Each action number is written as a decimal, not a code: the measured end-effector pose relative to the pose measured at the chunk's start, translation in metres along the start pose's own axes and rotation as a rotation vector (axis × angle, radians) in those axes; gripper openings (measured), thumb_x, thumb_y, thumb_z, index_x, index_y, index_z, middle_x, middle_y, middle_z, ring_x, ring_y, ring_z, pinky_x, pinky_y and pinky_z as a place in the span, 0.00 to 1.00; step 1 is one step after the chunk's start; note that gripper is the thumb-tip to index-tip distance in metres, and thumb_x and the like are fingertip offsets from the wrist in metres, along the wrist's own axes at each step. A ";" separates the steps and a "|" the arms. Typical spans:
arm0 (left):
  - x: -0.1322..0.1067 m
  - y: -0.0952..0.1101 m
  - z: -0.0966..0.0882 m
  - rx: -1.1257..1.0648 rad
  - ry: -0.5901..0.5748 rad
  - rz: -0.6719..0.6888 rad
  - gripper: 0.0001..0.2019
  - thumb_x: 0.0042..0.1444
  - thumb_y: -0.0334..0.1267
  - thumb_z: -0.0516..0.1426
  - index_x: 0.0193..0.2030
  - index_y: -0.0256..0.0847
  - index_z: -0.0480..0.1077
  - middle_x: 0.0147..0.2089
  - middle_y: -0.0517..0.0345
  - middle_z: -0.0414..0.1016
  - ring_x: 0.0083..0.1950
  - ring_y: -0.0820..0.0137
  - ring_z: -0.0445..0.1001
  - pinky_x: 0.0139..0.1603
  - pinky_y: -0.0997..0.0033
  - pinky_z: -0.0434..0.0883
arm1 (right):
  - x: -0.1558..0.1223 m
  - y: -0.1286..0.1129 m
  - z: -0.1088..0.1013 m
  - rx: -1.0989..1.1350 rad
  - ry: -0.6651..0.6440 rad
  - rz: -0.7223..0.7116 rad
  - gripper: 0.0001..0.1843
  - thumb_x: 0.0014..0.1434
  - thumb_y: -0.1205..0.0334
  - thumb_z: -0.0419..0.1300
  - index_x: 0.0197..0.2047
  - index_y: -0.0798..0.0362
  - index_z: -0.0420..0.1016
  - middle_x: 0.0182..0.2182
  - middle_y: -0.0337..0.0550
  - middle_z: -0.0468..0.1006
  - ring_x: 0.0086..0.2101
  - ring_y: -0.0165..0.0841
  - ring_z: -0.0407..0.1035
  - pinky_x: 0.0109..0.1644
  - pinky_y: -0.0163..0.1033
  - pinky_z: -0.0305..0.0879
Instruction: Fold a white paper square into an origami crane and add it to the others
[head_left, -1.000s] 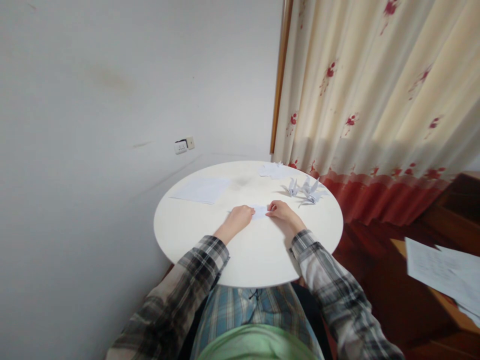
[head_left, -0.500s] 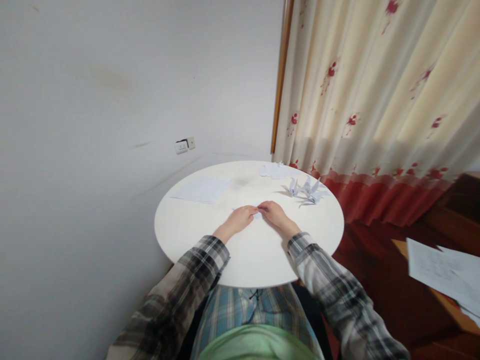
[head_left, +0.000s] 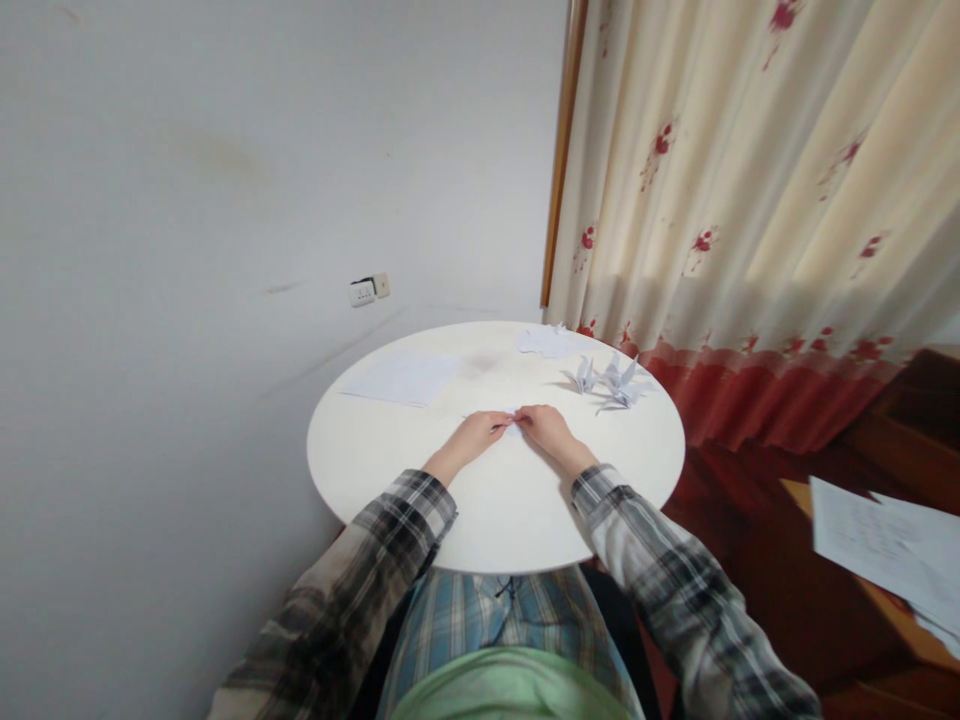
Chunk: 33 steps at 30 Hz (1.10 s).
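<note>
At the middle of the round white table (head_left: pixel 517 520), a small piece of folded white paper (head_left: pixel 514 430) lies mostly covered by my fingers. My left hand (head_left: pixel 481 432) is closed on its left side, thumb and fingertips pressed down. From the right, my right hand (head_left: pixel 545 428) pinches the same paper, its fingertips almost touching those of the left. How the paper is folded cannot be made out. Several folded paper cranes (head_left: pixel 619 380) stand to the right, beyond my right hand.
A stack of white paper sheets (head_left: pixel 405 378) lies at the table's back left. Cut or loose paper pieces (head_left: pixel 547 343) rest at the back edge. Printed sheets (head_left: pixel 885 545) sit on a wooden surface at the right. Wall and curtain (head_left: pixel 720 200) border the table.
Both hands stay almost in place on the paper, with only a slight shift of the fingers. The view has moved a little; the other things stay put.
</note>
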<state>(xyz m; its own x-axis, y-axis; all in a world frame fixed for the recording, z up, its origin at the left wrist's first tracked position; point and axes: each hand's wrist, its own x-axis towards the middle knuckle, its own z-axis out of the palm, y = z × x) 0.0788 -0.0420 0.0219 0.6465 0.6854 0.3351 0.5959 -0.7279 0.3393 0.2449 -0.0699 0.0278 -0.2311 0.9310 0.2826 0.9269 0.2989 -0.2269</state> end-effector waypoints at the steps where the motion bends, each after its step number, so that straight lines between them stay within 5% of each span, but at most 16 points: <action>1: 0.000 0.000 0.000 0.018 -0.001 0.002 0.14 0.56 0.31 0.49 0.46 0.38 0.70 0.49 0.55 0.73 0.50 0.71 0.70 0.54 0.71 0.63 | -0.001 -0.001 -0.001 -0.030 -0.012 -0.016 0.13 0.60 0.65 0.48 0.43 0.52 0.72 0.40 0.45 0.76 0.43 0.31 0.68 0.46 0.32 0.57; 12: -0.004 0.012 -0.005 0.302 -0.026 -0.095 0.13 0.56 0.33 0.48 0.43 0.40 0.71 0.44 0.52 0.75 0.47 0.68 0.71 0.50 0.70 0.65 | -0.011 -0.014 -0.003 -0.273 -0.018 -0.247 0.13 0.60 0.70 0.46 0.45 0.60 0.67 0.44 0.52 0.72 0.46 0.34 0.66 0.50 0.36 0.56; 33: -0.006 0.019 -0.014 0.483 0.008 -0.325 0.17 0.57 0.39 0.45 0.37 0.36 0.74 0.39 0.47 0.76 0.43 0.65 0.73 0.45 0.70 0.66 | -0.010 -0.010 -0.005 -0.329 -0.042 -0.191 0.13 0.59 0.71 0.44 0.44 0.59 0.66 0.44 0.52 0.70 0.45 0.34 0.64 0.46 0.38 0.59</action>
<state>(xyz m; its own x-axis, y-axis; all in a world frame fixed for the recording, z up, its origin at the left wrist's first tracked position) 0.0800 -0.0593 0.0383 0.3919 0.8738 0.2878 0.9140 -0.4055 -0.0135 0.2395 -0.0833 0.0318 -0.4143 0.8749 0.2507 0.9098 0.3909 0.1394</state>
